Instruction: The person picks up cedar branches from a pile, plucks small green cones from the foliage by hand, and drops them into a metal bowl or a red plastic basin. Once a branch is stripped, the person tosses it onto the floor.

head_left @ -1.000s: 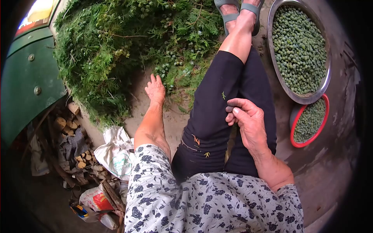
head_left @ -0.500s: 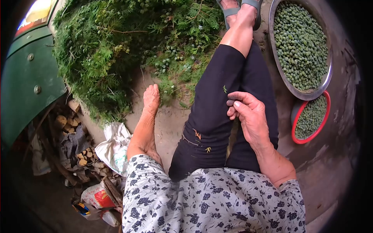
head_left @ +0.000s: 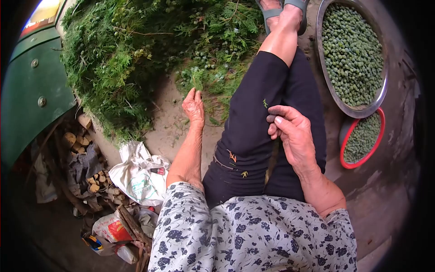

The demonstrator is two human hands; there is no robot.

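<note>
While cut greenery (head_left: pixel 113 68) lies heaped at left, the left hand (head_left: pixel 194 108) has its fingers closed on the lower end of a green sprig (head_left: pixel 196 79), which projects just beyond the fingertips. Sprig judged light, springy; best held by its stem. Right hand (head_left: pixel 293 138), well apart: fingers curled toward thumb; contents cannot be told.

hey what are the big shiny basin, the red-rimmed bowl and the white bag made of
Basin: probably polished stainless steel, from its bright silvery rim. Bowl: likely smooth plastic, judging by its evenly coloured rim. Bag: perhaps thin woven plastic, with creased folds; cloth is possible.
</note>
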